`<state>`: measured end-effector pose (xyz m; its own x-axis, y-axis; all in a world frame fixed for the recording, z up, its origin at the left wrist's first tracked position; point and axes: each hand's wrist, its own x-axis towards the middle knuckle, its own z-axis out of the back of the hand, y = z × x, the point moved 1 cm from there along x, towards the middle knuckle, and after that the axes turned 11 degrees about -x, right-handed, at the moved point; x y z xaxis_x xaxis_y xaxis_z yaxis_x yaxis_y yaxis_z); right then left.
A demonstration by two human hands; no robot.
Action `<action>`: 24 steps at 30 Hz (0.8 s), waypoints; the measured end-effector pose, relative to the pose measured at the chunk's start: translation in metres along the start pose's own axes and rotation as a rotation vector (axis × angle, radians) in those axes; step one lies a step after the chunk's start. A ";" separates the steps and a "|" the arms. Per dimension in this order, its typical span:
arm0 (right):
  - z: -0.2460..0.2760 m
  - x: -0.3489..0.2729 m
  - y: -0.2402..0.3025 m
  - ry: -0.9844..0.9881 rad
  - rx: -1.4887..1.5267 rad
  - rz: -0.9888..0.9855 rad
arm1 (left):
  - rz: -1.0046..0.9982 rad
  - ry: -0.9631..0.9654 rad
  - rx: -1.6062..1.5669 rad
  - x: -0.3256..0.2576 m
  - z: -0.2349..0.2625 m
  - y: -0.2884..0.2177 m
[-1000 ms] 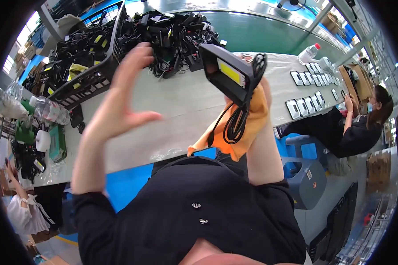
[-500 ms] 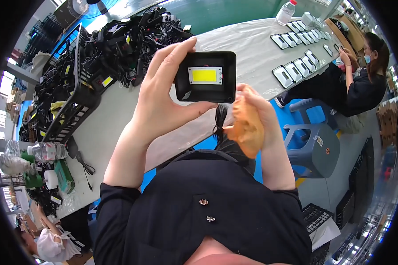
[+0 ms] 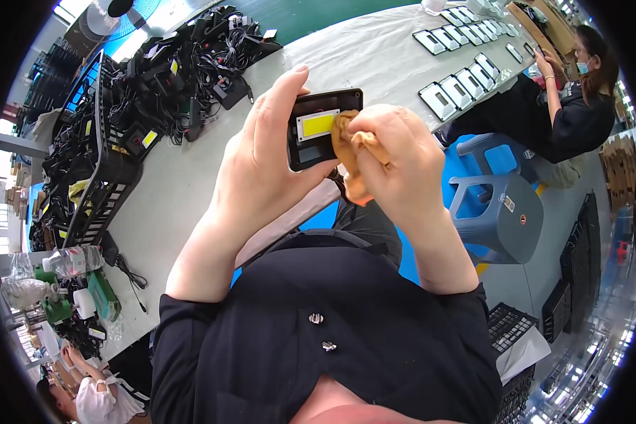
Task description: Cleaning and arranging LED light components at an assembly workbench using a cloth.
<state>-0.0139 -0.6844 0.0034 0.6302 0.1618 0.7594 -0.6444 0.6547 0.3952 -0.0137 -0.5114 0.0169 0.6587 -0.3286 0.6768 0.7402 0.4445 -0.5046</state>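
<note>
My left hand (image 3: pixel 258 152) grips a black rectangular lamp housing (image 3: pixel 307 155) by its left side, the thumb along its lower edge. Inside the housing sits a yellow LED panel (image 3: pixel 318 126) with a pale frame; the open face is turned up toward me and slightly tilted. My right hand (image 3: pixel 399 145) pinches an orange-tan cloth (image 3: pixel 351 159). The bunched cloth presses into the right part of the housing, against the panel's right end, and covers that corner. A loose end of the cloth hangs below the right fingers.
A black crate (image 3: pixel 113 169) heaped with corded lamps stands at left, with more black lamps (image 3: pixel 191 71) piled beside it. White-and-black frames (image 3: pixel 442 102) lie in rows at far right. A person (image 3: pixel 569 99) sits there, near grey-blue stools (image 3: pixel 498 215). Another person (image 3: pixel 99 396) is at lower left.
My right hand has moved up and left, bringing the cloth from beside the housing into it. The left hand has tilted the housing and shifted it slightly left. The whole view has shifted a little.
</note>
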 end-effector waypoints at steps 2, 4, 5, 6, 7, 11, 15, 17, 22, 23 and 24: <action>-0.007 0.003 0.010 -0.071 0.188 0.072 | -0.018 -0.002 -0.031 -0.001 -0.002 -0.006; -0.011 0.004 0.015 0.004 0.122 0.105 | -0.061 0.042 0.015 0.001 -0.002 -0.010; -0.014 0.007 0.013 0.056 0.087 0.089 | -0.004 0.050 0.018 0.001 0.001 -0.006; -0.012 0.009 0.007 0.009 -0.017 0.114 | 0.051 0.058 0.022 0.001 0.003 -0.003; -0.003 0.008 0.001 0.018 0.031 -0.003 | 0.038 0.009 0.040 -0.002 0.003 0.001; 0.042 -0.008 -0.016 -0.122 0.482 -0.479 | 0.128 -0.024 -0.083 -0.004 0.007 0.006; 0.037 -0.035 -0.023 0.030 0.847 -0.779 | 0.227 -0.072 -0.423 0.004 -0.025 0.008; 0.017 -0.056 -0.042 0.249 0.613 -0.560 | 0.354 -0.042 -0.520 -0.001 -0.055 0.014; 0.033 -0.082 -0.078 0.150 0.752 -0.743 | 0.539 0.277 -0.761 0.010 -0.121 0.021; 0.043 -0.086 -0.082 0.110 0.655 -0.735 | 0.521 0.388 -0.851 0.016 -0.130 0.022; 0.057 -0.094 -0.092 0.146 0.535 -0.737 | 0.598 0.428 -0.948 0.020 -0.142 0.025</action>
<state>-0.0385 -0.8023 -0.0751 0.9857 -0.0451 0.1621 -0.1495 0.2068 0.9669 0.0370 -0.6252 -0.0576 0.7908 -0.6093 0.0583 -0.0116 -0.1100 -0.9939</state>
